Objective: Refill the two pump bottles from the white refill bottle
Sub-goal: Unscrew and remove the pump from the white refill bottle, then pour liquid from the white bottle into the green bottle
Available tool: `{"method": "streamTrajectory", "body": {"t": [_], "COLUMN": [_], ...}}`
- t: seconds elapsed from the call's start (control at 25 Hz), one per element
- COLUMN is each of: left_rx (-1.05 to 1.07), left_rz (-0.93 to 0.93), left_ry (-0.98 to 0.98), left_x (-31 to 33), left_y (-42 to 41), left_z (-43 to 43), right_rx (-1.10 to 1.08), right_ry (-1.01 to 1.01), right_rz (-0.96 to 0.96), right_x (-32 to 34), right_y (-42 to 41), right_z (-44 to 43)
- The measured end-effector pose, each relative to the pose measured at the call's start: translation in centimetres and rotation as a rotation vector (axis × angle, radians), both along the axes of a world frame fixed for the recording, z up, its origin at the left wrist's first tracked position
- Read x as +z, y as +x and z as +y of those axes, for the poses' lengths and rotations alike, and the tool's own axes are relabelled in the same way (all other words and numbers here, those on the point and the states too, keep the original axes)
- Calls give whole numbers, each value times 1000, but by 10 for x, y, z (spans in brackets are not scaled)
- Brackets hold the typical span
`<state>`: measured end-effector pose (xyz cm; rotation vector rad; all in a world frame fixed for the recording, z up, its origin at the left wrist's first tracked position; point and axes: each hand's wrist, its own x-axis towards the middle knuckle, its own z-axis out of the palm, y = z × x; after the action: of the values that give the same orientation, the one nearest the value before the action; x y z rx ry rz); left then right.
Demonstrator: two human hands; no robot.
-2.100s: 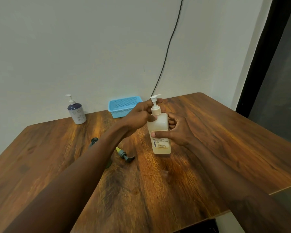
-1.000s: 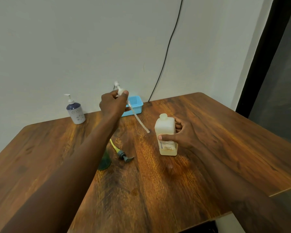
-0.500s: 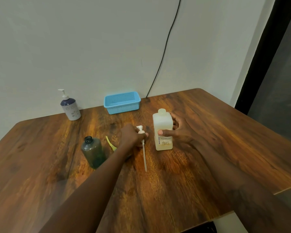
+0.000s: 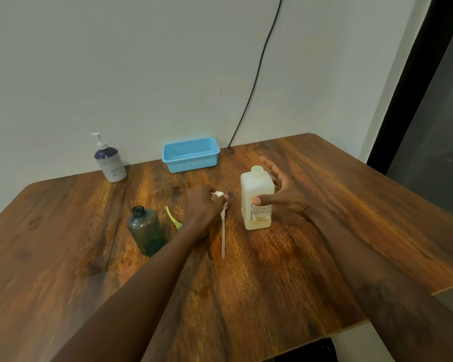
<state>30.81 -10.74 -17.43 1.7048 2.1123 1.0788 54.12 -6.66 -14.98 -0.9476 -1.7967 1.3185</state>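
Note:
The white refill bottle [image 4: 256, 185] stands uncapped at the table's middle. My right hand [image 4: 289, 197] is just right of it, fingers spread apart, only the thumb touching its label. My left hand [image 4: 200, 207] is closed on the head of the white pump [image 4: 223, 236], whose long tube lies flat on the wood, pointing toward me. A dark green bottle [image 4: 145, 231] stands open to the left, with its green pump and yellow tube [image 4: 172, 218] lying beside it, partly hidden by my left wrist. A blue-and-white pump bottle [image 4: 110, 163] stands capped at the back left.
A blue plastic basket [image 4: 191, 154] sits at the back by the wall, and a black cable [image 4: 256, 74] runs down behind it. The wooden table [image 4: 272, 283] ends close at the right and near edges. A dark door frame rises at the far right.
My left hand unscrewed the pump from the white bottle, lifted it out and laid it on the table. My right hand's grip on the bottle has loosened, with the fingers now spread.

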Motion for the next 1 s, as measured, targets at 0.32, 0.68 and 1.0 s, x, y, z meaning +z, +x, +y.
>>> {"method": "streamTrajectory", "body": {"t": [0.32, 0.68, 1.0], "left_rx": [-47, 69, 25], "left_rz": [210, 198, 38], "left_ry": [386, 145, 134], "left_x": [52, 22, -3], "left_y": [-44, -131, -128], "left_z": [-63, -124, -130], "right_rx": [-158, -249, -220], "right_ry": [276, 210, 94], "right_rz": [114, 67, -120], "right_x": [42, 13, -8], "right_y": [-19, -16, -16], "right_z": [-21, -28, -24]}}
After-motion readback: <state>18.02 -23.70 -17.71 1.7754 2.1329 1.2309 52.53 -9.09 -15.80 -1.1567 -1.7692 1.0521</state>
